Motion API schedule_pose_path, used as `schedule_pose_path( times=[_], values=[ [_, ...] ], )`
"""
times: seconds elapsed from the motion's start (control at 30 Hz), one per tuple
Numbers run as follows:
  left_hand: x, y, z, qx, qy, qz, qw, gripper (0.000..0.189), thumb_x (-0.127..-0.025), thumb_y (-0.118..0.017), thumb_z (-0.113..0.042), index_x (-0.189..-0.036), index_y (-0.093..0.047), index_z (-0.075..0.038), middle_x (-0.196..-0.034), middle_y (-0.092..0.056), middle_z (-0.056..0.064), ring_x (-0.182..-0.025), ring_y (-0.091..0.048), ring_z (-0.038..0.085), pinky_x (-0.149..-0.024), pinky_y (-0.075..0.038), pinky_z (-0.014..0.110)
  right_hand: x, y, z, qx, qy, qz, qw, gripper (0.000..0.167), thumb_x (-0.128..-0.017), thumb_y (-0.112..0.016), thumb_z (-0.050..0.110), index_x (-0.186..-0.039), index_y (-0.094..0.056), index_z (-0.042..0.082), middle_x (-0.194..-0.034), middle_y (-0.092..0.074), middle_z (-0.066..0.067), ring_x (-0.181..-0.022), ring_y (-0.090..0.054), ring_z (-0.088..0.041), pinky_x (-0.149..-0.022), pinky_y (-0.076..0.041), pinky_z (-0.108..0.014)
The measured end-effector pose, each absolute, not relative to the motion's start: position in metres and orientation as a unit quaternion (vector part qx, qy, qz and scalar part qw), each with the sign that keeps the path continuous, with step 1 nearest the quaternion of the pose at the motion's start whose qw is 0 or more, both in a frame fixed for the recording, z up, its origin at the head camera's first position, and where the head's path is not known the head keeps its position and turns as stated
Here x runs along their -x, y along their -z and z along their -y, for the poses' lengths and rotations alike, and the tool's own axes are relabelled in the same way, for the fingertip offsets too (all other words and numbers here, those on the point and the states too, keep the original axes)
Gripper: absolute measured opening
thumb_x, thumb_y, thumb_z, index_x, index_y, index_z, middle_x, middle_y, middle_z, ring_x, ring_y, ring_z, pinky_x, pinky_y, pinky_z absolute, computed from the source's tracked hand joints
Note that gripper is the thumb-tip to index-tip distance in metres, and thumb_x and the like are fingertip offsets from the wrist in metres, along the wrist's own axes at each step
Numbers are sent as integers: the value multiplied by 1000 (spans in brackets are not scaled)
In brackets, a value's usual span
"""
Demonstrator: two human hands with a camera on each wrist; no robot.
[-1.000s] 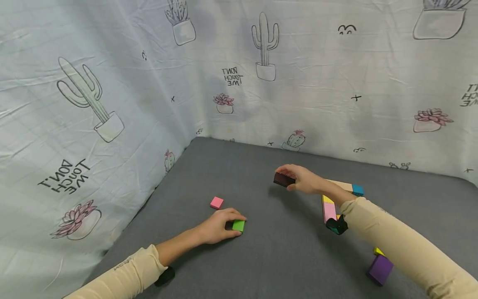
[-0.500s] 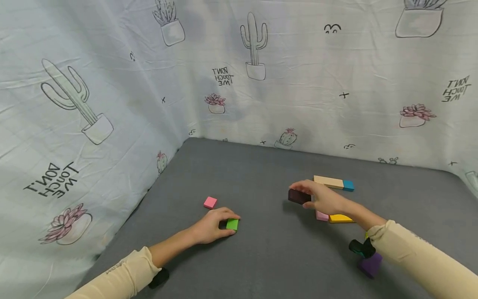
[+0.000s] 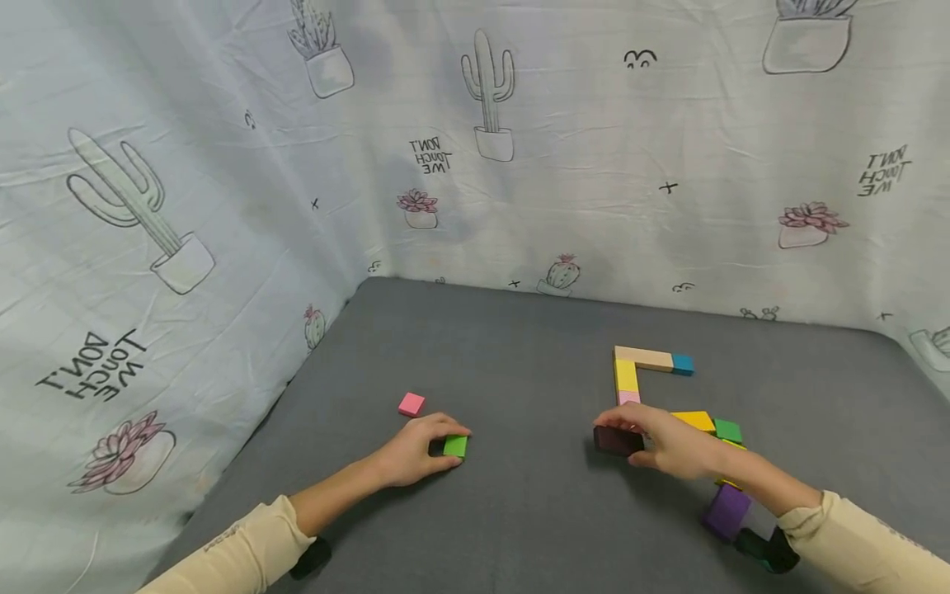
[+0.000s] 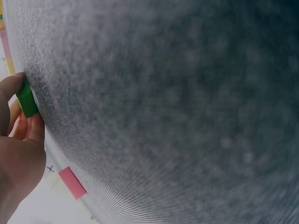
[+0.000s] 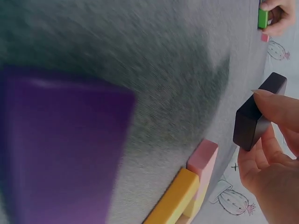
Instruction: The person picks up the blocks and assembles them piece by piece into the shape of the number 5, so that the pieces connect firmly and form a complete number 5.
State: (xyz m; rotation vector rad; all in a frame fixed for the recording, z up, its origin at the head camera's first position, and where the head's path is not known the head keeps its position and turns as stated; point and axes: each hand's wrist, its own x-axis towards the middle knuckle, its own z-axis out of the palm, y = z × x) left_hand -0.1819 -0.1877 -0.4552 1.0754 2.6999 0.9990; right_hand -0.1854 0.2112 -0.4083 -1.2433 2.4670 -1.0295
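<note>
In the head view my left hand [image 3: 417,450] pinches a small green block [image 3: 456,446] between thumb and fingers on the grey table. The left wrist view shows that green block [image 4: 27,101] as well. My right hand [image 3: 679,441] grips a dark brown, nearly black block [image 3: 618,441] by its ends; in the right wrist view this dark block [image 5: 258,112] is held off the table. Just beyond the right hand lies a row of blocks: a yellow block [image 3: 627,376], a pink block [image 3: 628,397] partly covered by the hand, and an orange-yellow block [image 3: 693,421].
A coral-pink block [image 3: 411,404] lies behind the left hand. At the far right, a beige block [image 3: 644,358] meets a blue block [image 3: 683,365]. A darker green block [image 3: 728,431] and a purple block [image 3: 726,511] lie around the right forearm. Patterned cloth [image 3: 519,206] rises behind the table.
My right hand has come nearer and to the right with the dark block, toward the row's near end. My left hand still pinches the green block. The head view has shifted slightly right.
</note>
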Motion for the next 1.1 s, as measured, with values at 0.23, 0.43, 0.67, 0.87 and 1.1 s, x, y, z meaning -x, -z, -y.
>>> schedule_pose_path(
  times=[0.23,0.43,0.67,0.87,1.1],
  values=[
    [182,457,188,-344,-324,-881,36,36,-84,-74,-11,-118,-66,-4,-111,-60,3,-100,-56,15,-85,-46,29,169,412,-219,422,335,-835,113,51,-79,-72,-6,-125,-54,7,-119,-55,-2,-104,-52,-16,-87,-46,-30],
    [181,457,189,-341,-321,-883,37,36,-84,-74,-11,-119,-65,-5,-111,-60,2,-100,-56,16,-86,-46,30,159,416,-225,433,325,-830,134,50,-81,-72,-2,-126,-54,10,-119,-55,3,-102,-52,-13,-85,-46,-30],
    [181,456,190,-344,-320,-882,42,38,-84,-74,-11,-120,-65,-4,-112,-60,4,-101,-56,17,-85,-47,30,147,427,-236,452,341,-808,162,49,-83,-71,1,-128,-53,9,-117,-54,3,-98,-50,-9,-80,-47,-26],
    [184,455,189,-346,-320,-881,41,38,-84,-75,-11,-120,-65,-4,-112,-61,5,-101,-56,18,-85,-47,31,137,435,-247,451,342,-808,165,49,-83,-72,3,-128,-54,11,-115,-54,5,-98,-51,-9,-80,-46,-25],
    [185,454,188,-346,-323,-880,42,38,-83,-75,-11,-120,-65,-4,-112,-60,5,-101,-56,18,-85,-47,32,130,434,-257,461,338,-802,171,52,-82,-71,-2,-128,-54,13,-118,-54,6,-104,-52,-10,-84,-46,-24]
  ],
)
